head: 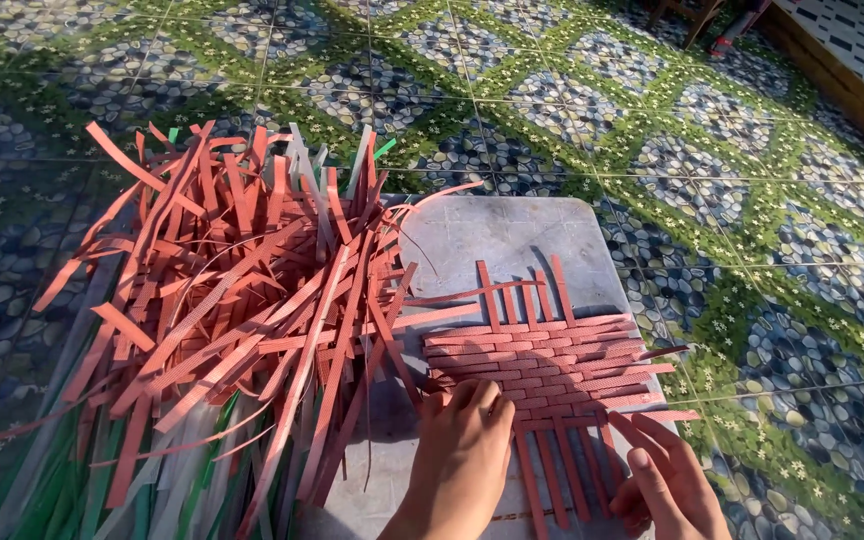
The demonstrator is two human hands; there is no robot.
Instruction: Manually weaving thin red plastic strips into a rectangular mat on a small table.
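A partly woven mat (552,365) of flat red-brown plastic strips lies on a grey square board (512,235). My left hand (462,455) rests flat on the mat's near-left corner, fingers together, pressing the strips down. At the mat's near-right edge, my right hand (667,475) pinches the end of one red horizontal strip (657,415) that sticks out to the right. Loose vertical strip ends (517,295) stand up beyond the woven part and others run toward me between my hands.
A large heap of loose red-brown strips (222,290) lies left of the board, with some green and white strips (152,490) under it. The floor is tiled with a pebble-and-grass pattern (752,200). A wooden edge (842,80) runs at the top right.
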